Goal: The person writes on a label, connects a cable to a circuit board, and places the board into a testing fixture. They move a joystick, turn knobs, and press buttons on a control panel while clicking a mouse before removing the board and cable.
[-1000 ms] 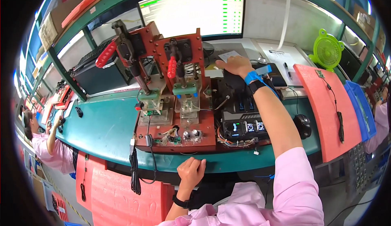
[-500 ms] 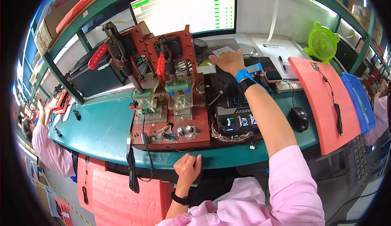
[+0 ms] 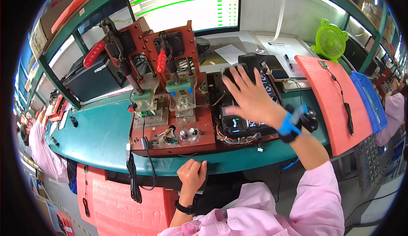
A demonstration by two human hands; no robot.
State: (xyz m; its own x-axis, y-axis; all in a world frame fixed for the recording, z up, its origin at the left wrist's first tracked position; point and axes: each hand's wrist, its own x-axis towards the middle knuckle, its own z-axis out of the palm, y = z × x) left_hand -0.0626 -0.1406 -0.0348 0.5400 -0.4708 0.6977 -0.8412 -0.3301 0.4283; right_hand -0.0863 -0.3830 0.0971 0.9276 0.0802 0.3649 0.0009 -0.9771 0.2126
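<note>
My right hand (image 3: 250, 95) is spread flat, palm down, over a black control box (image 3: 233, 127) with lit dials, hiding part of it. Whether it touches the box I cannot tell. A blue band circles that wrist. My left hand (image 3: 192, 175) is curled into a fist at the front edge of the green table, with nothing showing in it. Between my hands and the monitor stands a red test fixture (image 3: 203, 139) with two red-handled toggle clamps (image 3: 160, 61). A small green board (image 3: 146, 113) sits under the left clamp; a bundled black cable (image 3: 134, 176) hangs over the table edge.
A monitor (image 3: 187, 6) stands behind. To the right are a black mouse (image 3: 311, 121), a phone (image 3: 279, 75), a clipboard (image 3: 276, 49), a green fan (image 3: 330, 42), a pink foam sheet (image 3: 331, 108) bearing a cabled board, and a blue tray (image 3: 372, 104). More pink foam (image 3: 127, 202) lies at lower left.
My right hand has come back toward me from behind the control box, and its fingers have spread. My left hand keeps its fist at the table edge. The monitor shows an added green line.
</note>
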